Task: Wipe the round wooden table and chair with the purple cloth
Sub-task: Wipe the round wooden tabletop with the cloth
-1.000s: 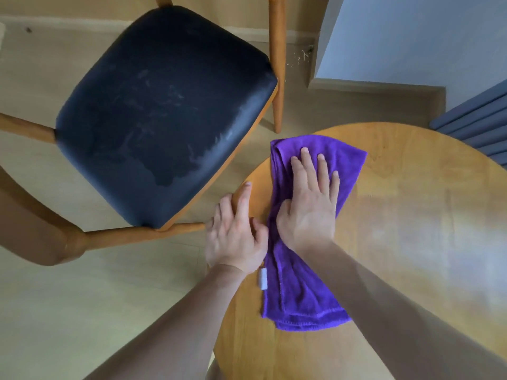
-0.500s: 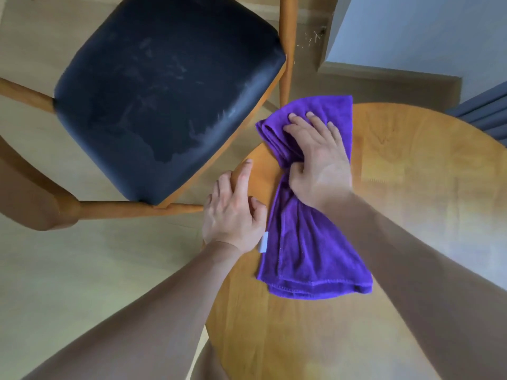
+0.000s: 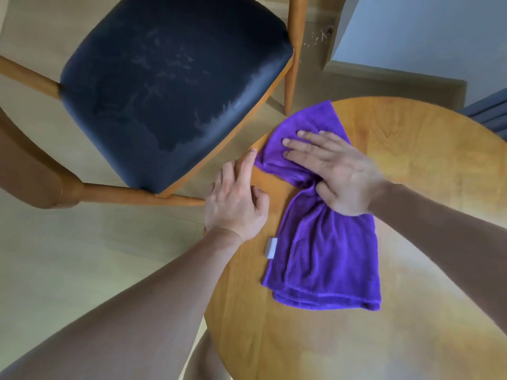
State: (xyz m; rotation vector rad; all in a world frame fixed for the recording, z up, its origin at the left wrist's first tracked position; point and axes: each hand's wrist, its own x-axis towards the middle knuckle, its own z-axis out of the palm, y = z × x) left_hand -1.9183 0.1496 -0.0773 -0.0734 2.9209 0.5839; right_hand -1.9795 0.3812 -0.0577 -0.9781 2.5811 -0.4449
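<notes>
The purple cloth lies on the round wooden table at the centre right of the frame, bunched at its middle and spread out toward its lower end, where its stitched hem faces the bottom of the frame. A small white tag sticks out from its left edge. The right hand presses flat on the upper part of the cloth, its fingers straight and pointing toward the left of the frame, not curled around the fabric. The left hand rests on the table's left rim just beside the cloth, its fingers loosely extended and holding nothing; its index fingertip lies very near the cloth's upper left edge. The chair fills the upper left of the frame, its dark seat showing pale streaks and smears, its wooden frame and legs standing on a light floor. A pale blue wall shows at the upper right.
</notes>
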